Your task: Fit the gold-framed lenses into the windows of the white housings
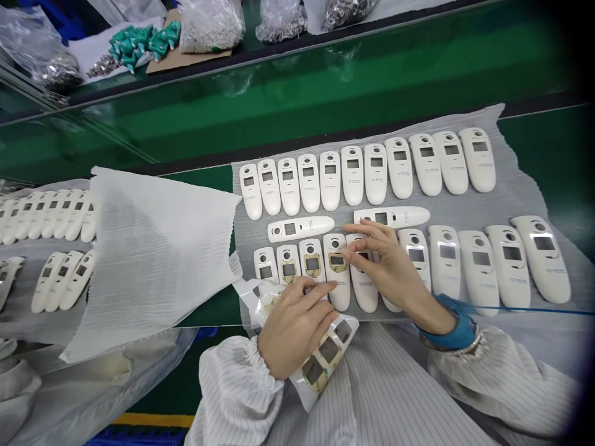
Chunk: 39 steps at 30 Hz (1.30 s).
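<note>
Two rows of white plastic shells (372, 173) with small windows lie on a grey foam sheet (515, 198). My right hand (388, 263) reaches over the near row, fingers pinched on a small film sticker at the window of one shell (337, 263). Three shells to its left carry the same yellowish film. My left hand (295, 322) rests near the table edge, fingers curled onto a backing sheet of stickers (325, 359) that it presses down. Two shells (300, 228) lie sideways between the rows.
A white foam sheet (149, 254) lies folded at the left, partly covering another grey sheet with more white shells (51, 214). A green conveyor belt (325, 87) runs behind. Bags of small parts (211, 25) and teal pieces (139, 40) sit on the far side.
</note>
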Motion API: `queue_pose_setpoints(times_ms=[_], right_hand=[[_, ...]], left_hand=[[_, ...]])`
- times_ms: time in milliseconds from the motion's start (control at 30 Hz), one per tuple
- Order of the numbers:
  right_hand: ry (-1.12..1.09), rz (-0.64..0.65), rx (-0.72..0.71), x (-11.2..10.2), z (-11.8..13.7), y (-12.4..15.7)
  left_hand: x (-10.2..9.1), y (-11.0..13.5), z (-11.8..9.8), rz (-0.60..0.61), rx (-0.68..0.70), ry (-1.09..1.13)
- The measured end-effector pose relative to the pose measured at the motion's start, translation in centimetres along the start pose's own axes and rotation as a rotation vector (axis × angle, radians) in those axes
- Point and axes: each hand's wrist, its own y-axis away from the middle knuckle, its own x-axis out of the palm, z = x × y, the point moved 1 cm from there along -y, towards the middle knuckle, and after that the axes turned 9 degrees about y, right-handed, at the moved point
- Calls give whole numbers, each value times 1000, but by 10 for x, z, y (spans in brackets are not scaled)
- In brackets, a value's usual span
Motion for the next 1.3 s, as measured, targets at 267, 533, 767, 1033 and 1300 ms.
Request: queue_pose_setpoints(times_ms=[267,533,767,1033,1300], right_hand=[[13,-13,-10,2,-1,0],[62,-34,-31,4,-2,-1],[92,-47,-52,6,-4,-1],[149,-88,-86,8,-4,-1],[346,-208,-245,9,-4,0]], left_hand=[[0,0,1,13,-6,-7],[2,-4,1,30,-3,-62],[2,-6,0,44,-19,-78],[3,-7,1,59,-25,-87],[3,-6,2,67,-30,-100]])
